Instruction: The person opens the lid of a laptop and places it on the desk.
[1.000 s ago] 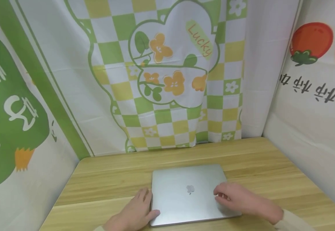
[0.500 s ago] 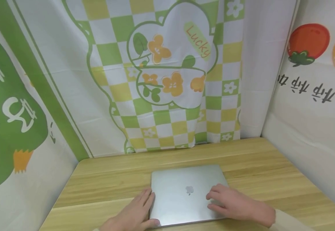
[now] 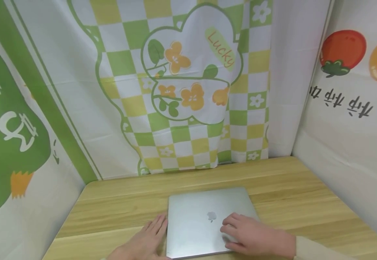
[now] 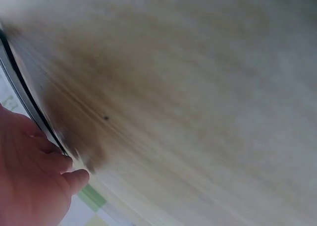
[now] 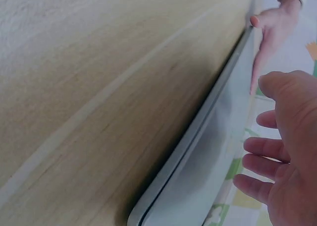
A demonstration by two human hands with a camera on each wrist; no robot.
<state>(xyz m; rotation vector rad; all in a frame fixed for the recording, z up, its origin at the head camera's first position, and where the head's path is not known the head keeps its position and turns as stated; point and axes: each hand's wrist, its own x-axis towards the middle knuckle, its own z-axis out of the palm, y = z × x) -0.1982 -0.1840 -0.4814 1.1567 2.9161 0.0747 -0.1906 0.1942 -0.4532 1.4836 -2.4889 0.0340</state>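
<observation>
On the desk (image 3: 120, 202), a laptop (image 3: 191, 227); at its left edge, left grip (image 3: 144, 239); above its right side, right grip (image 3: 251, 234); behind, curtain (image 3: 183, 135).

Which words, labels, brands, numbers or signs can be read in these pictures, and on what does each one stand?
"Lucky": on a pale green strip of the checkered cloth.
Apple logo, no word: on the closed laptop.
Apparently "柿柿如", upside down: on the right cloth.
White characters on the left cloth: partly cut off, unreadable.
Small dark marks beside them: too small.
No numbers are readable.
</observation>
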